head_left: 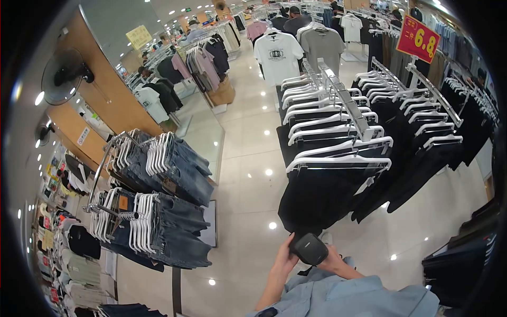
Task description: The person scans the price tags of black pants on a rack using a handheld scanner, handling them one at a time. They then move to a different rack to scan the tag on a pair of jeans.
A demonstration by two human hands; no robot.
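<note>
Low in front of my body is a black rounded device (pixel 310 249) with a small pale mark on its face; its exact kind cannot be made out. My left hand (pixel 285 252) grips it from the left side, thumb near its upper edge. From the right, my right hand (pixel 335 262) also closes around it, with most of those fingers hidden behind. Just beyond the device hang black trousers (pixel 317 195) on white hangers (pixel 338 161), nearest on the rack. Whether the device touches the fabric is hard to tell.
Metal racks of black garments (pixel 404 158) stand ahead and right, under a red price sign (pixel 418 39). Denim shorts (pixel 179 227) hang on a rack to the left. A tiled aisle (pixel 245 179) runs between them, past a mirror (pixel 198 134). People are in the far background.
</note>
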